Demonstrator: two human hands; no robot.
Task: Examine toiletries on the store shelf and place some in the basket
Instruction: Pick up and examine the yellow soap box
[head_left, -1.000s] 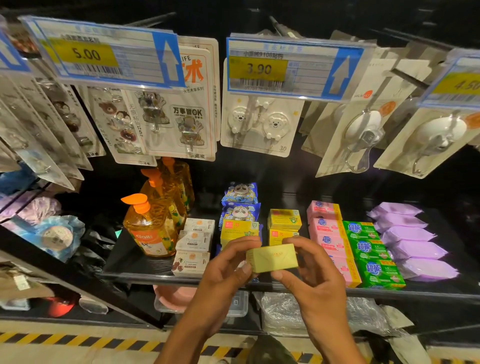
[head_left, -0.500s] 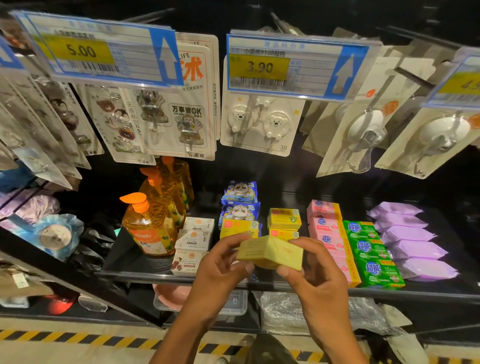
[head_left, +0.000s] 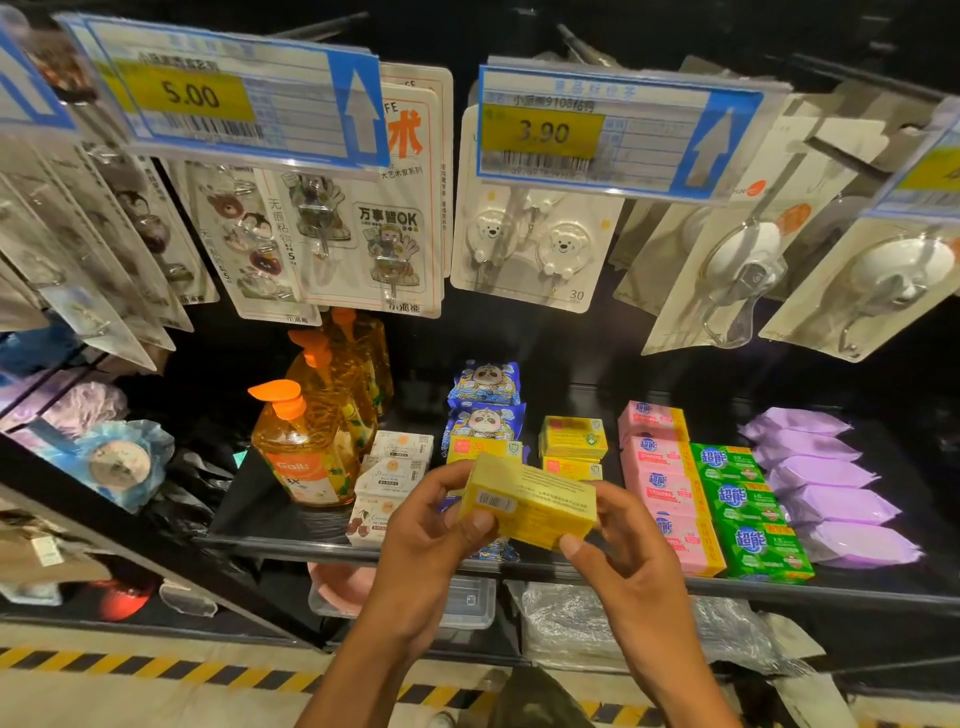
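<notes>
Item under examination: one yellow soap box (head_left: 530, 501), held in the air just in front of the shelf's front edge (head_left: 291, 545), about midway along it and resting on nothing.

Change noted: a second ago a narrow side of the box was presented to the camera and the box lay level. It has since been rolled toward the viewer, so that a broad printed face is now shown.

Meaning for the task: the examining step is judged to be under way, with the printed text brought round for reading. No choice appears to have been made. The basket is not in view.

Long axis: laid left to right, roughly along the shelf's front edge, with the right end dipped somewhat lower.

Facing: the broad printed face is turned up and toward the camera. A small labelled end face is turned toward the left.

Left hand (head_left: 431, 525) grip: the left end of the box is pinched, thumb on the near face and fingers curled behind.

Right hand (head_left: 628, 551) grip: the right end is pinched, thumb at the near lower edge and fingers wrapped round the back.

Shelf stock: matching yellow boxes (head_left: 571, 439) are seen behind the held one, with pink packs (head_left: 660, 483) to their right and orange pump bottles (head_left: 306, 452) toward the shelf's left end.

Risk: the hold is by the ends only, so a slip during further turning is judged possible.
</notes>
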